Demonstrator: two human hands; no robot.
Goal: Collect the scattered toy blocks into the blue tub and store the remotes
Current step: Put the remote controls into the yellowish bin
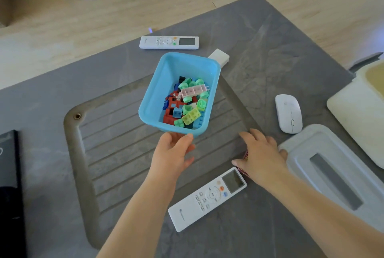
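Observation:
The blue tub [164, 83] is tilted toward me above the grey table's grooved recess, with several coloured toy blocks [188, 103] piled at its lower end. My left hand [173, 153] grips the tub's near rim from below. My right hand [259, 153] lies palm down on the table to the right, fingers spread, covering a small reddish thing that I cannot make out. A white remote [207, 199] lies just in front of my right hand. A second white remote [169, 42] lies beyond the tub near the table's far edge.
A white block [219, 58] lies behind the tub. A white computer mouse [288, 113] sits to the right. A pale grey lid or tray [336, 176] and a cream box [363, 103] fill the right side. A black object [9, 174] lies at the left edge.

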